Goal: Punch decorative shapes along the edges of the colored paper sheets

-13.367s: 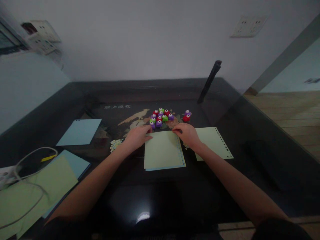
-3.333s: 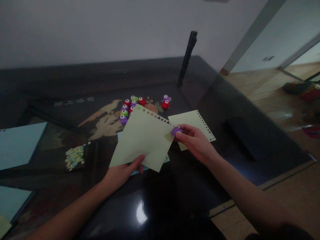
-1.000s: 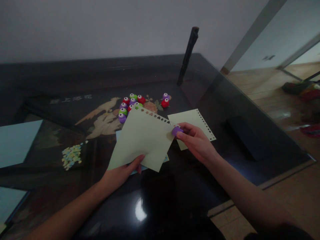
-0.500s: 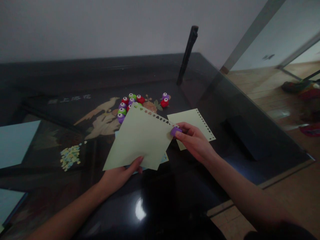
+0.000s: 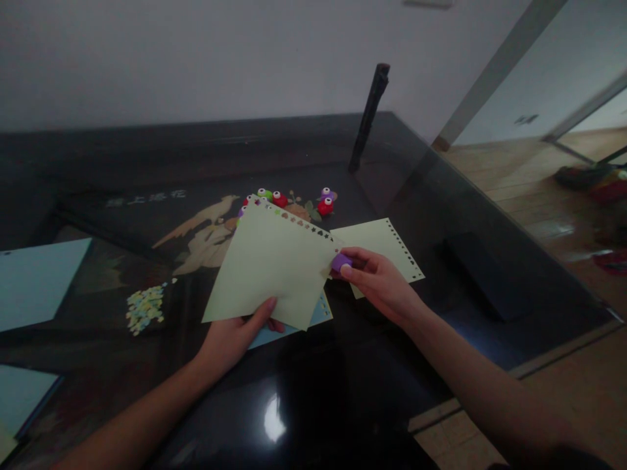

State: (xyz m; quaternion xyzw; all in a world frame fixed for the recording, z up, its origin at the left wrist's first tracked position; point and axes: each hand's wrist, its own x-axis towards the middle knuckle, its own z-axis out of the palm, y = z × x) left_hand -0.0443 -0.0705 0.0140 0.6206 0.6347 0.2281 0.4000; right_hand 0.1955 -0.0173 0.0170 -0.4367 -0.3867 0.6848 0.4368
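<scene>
Left hand (image 5: 240,331) pinches the pale green sheet (image 5: 269,267), thumb on top, above a blue sheet (image 5: 321,312); right hand (image 5: 375,277) grips the purple punch (image 5: 339,262), thumb against fingers, right at the hole-lined edge! Paper bits (image 5: 145,309) lie heaped on the table (image 5: 343,385).

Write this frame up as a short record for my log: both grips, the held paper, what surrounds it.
Left grip: on the near edge of a pale green four-sided paper sheet, thumb on top
Right grip: pinching a purple rounded punch at the sheet's right-hand corner
Sheet's far edge: row of small shaped holes
Partly under sheet: light blue paper
Right: second pale green sheet, holes along its right edge
Behind: red, green and purple eye-topped punches, some hidden
Left: pile of small pale paper bits
Surface: glossy black table
</scene>
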